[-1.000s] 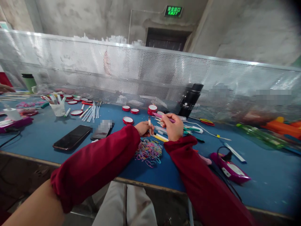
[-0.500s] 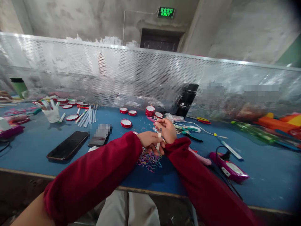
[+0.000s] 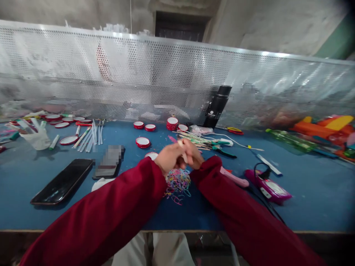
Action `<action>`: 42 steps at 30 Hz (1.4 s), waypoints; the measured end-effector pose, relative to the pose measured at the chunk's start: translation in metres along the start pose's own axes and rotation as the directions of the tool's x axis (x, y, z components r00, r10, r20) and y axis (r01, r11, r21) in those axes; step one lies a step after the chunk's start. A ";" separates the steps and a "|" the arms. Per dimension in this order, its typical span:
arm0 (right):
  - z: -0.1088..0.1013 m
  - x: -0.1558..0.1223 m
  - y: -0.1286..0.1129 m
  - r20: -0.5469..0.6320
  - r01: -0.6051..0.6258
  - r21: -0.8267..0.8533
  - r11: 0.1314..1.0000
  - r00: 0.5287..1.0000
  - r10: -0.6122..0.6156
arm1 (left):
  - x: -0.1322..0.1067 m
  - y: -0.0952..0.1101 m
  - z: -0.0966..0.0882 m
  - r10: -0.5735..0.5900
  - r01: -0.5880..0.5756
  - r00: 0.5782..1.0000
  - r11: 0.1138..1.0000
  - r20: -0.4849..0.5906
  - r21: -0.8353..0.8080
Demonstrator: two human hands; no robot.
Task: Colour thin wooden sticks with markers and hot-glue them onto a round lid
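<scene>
My left hand (image 3: 169, 157) and my right hand (image 3: 193, 152) meet above the middle of the table, their fingers closed together. Between them is a short pale stick (image 3: 183, 152), slightly blurred, gripped by my left hand. The curled fingers of my right hand press close against the stick's side; whether they pinch something small is hidden. Just below both hands lies a loose heap of colourful small rubber bands (image 3: 177, 183). A round red-rimmed white lid (image 3: 152, 155) is partly covered by my left wrist.
Two phones (image 3: 62, 181) lie at left, near a white cup of markers (image 3: 36, 138). Behind my hands are thin sticks and green-handled pliers (image 3: 223, 149). To the right are a pink handle (image 3: 234, 178), a purple corded device (image 3: 267, 188) and a black bottle (image 3: 217, 107).
My hands have come closer together, and the fingers of my right hand have folded in toward the stick. The view has tilted downward, showing more of the rubber band heap.
</scene>
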State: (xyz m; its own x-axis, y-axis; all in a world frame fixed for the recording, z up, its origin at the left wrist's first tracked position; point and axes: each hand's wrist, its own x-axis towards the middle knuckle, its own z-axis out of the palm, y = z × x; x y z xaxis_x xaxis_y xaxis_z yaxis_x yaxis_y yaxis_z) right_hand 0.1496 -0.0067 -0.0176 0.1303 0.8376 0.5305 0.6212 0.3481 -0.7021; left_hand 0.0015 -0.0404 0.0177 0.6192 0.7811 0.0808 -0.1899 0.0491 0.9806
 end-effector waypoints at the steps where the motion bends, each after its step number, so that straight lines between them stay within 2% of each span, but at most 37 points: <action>1: -0.004 0.001 0.000 -0.007 -0.018 -0.036 0.999 1.000 0.017 | 0.002 0.003 -0.004 0.065 -0.076 0.987 0.995 -0.146 -0.071; 3: -0.014 0.005 -0.003 -0.016 -0.051 -0.145 0.988 0.999 0.050 | 0.006 0.008 -0.012 0.079 -0.136 0.935 0.980 -0.345 -0.144; 4: -0.019 0.006 -0.004 -0.040 -0.066 -0.256 0.964 0.998 0.058 | 0.007 0.009 -0.015 0.065 -0.136 0.912 0.979 -0.404 -0.149; 6: -0.030 0.010 -0.008 -0.070 -0.067 -0.448 0.891 0.997 0.039 | 0.009 0.010 -0.020 0.041 -0.121 0.882 0.982 -0.469 -0.142; 8: -0.037 0.012 -0.009 -0.054 -0.041 -0.555 0.831 0.998 0.013 | 0.010 0.008 -0.021 0.027 -0.107 0.861 0.986 -0.507 -0.129; 10: -0.039 0.012 -0.005 0.009 0.004 -0.569 0.822 1.000 0.000 | 0.012 0.005 -0.022 0.041 -0.125 0.839 0.985 -0.542 -0.118; 13: -0.038 0.010 0.007 0.121 0.074 -0.495 0.866 0.993 -0.016 | 0.014 0.000 -0.024 0.103 -0.200 0.810 0.974 -0.578 -0.106; 15: -0.037 0.010 0.016 0.151 0.077 -0.453 0.888 0.989 -0.009 | 0.015 0.000 -0.026 0.123 -0.233 0.801 0.965 -0.587 -0.117; 19: -0.050 0.014 0.027 0.139 0.042 -0.482 0.875 0.990 0.028 | 0.015 0.004 -0.027 0.104 -0.243 0.802 0.956 -0.589 -0.163; 22: -0.067 0.018 0.028 0.077 0.032 -0.524 0.851 0.997 0.010 | 0.013 0.007 -0.025 0.108 -0.251 0.798 0.954 -0.592 -0.164; 24: -0.073 0.019 0.029 0.077 0.046 -0.520 0.853 0.997 -0.007 | 0.013 0.007 -0.025 0.103 -0.243 0.798 0.957 -0.594 -0.159; 28: -0.061 0.014 0.034 0.180 0.112 -0.539 0.835 0.984 -0.016 | 0.012 0.004 -0.024 0.064 -0.204 0.825 0.960 -0.562 -0.190; 31: -0.043 0.010 0.038 0.196 0.135 -0.594 0.793 0.980 -0.019 | 0.011 0.003 -0.022 0.013 -0.166 0.848 0.956 -0.531 -0.241; 36: -0.032 0.006 0.040 0.290 0.128 -0.679 0.723 0.951 0.105 | 0.010 0.004 -0.021 -0.044 -0.111 0.878 0.950 -0.476 -0.292; 39: -0.033 0.007 0.041 0.285 0.120 -0.691 0.713 0.952 0.115 | 0.011 0.003 -0.022 -0.051 -0.109 0.889 0.942 -0.456 -0.318; 42: -0.035 0.010 0.044 0.213 0.075 -0.680 0.729 0.972 0.098 | 0.012 0.004 -0.023 -0.057 -0.118 0.885 0.933 -0.461 -0.341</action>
State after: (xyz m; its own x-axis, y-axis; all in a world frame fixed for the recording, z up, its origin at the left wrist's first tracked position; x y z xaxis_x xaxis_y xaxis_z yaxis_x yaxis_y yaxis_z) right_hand 0.2047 0.0020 -0.0267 0.0231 0.9380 0.3457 0.9884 0.0305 -0.1487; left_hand -0.0099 -0.0165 0.0181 0.2076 0.9759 -0.0668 -0.5099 0.1662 0.8440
